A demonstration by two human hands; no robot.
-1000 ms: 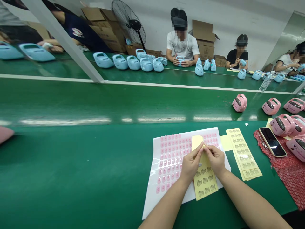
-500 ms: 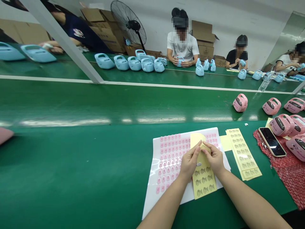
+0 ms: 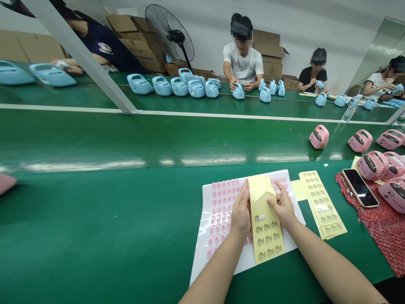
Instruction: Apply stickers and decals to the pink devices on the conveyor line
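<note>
A yellow sticker sheet (image 3: 268,240) with rows of dark printed labels lies over a white sheet of pink stickers (image 3: 221,211). Its upper part is bare backing, and a small white oval piece (image 3: 261,218) sits above the printed rows. My right hand (image 3: 284,207) pinches the sheet's right edge, thumb on top and other fingers partly hidden. Along the left edge rests my left hand (image 3: 241,213), its fingers stretched out and pointing away from me.
More yellow label sheets (image 3: 322,204) lie to the right. Beyond them are a phone (image 3: 360,188), red bubble wrap (image 3: 379,236) and several pink toy-like cases (image 3: 373,165). A white rail (image 3: 202,115) crosses the bench; co-workers sit behind it with blue cases (image 3: 196,88).
My hands have parted from their pinch near the sheet's top. The left moved to the left edge, the right to the right edge. A co-worker opposite lowered a blue case onto the bench.
</note>
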